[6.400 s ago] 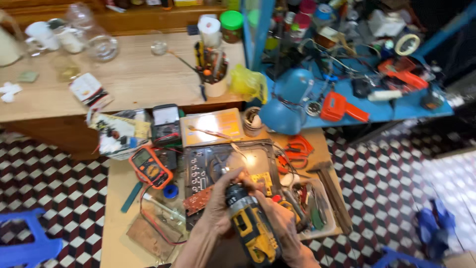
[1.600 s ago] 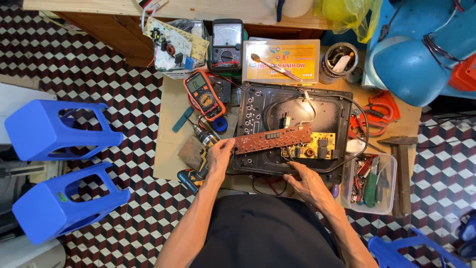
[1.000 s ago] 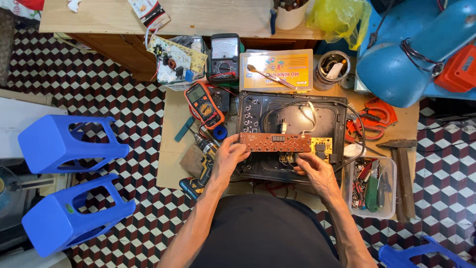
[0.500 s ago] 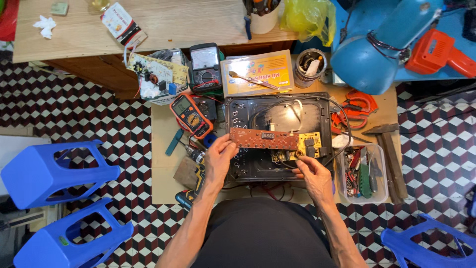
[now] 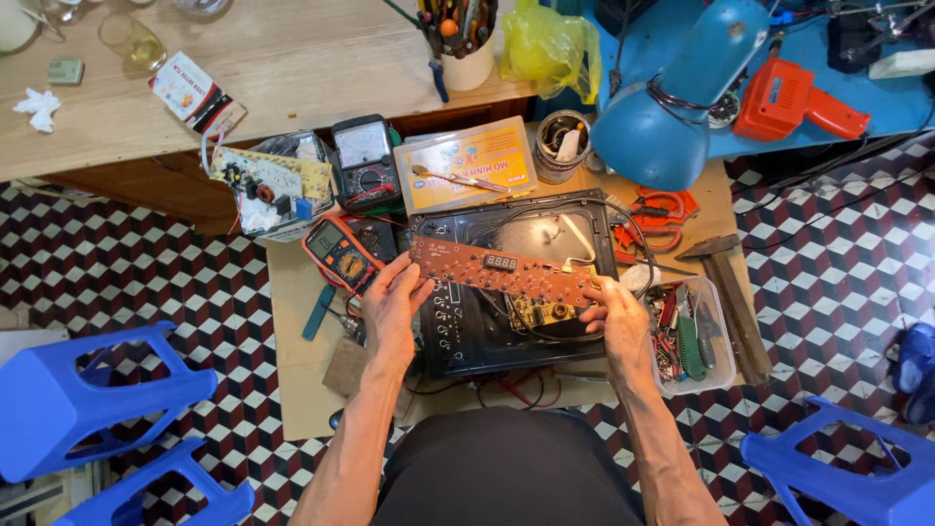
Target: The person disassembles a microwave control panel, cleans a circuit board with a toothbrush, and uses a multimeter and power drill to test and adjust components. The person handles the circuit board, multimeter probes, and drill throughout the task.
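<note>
A long brown circuit board (image 5: 502, 270) with a small display is held level above an opened black appliance casing (image 5: 467, 331) on a low wooden table (image 5: 292, 360). My left hand (image 5: 390, 307) grips the board's left end. My right hand (image 5: 614, 317) grips its right end. Under the board, inside the casing, a small yellow board (image 5: 541, 312) and several wires show. An orange multimeter (image 5: 339, 253) lies just left of my left hand.
A clear tray of tools (image 5: 687, 336) sits right of the casing, with a hammer (image 5: 730, 282) and red pliers (image 5: 653, 214) nearby. Behind are a yellow parts box (image 5: 467, 175), an analogue meter (image 5: 362, 161) and a blue lamp (image 5: 682, 88). Blue stools (image 5: 88, 399) stand left and right.
A cordless drill I held earlier is gone from my hands. I have since lifted the brown board off the casing with both hands and levelled it; the view has shifted back.
</note>
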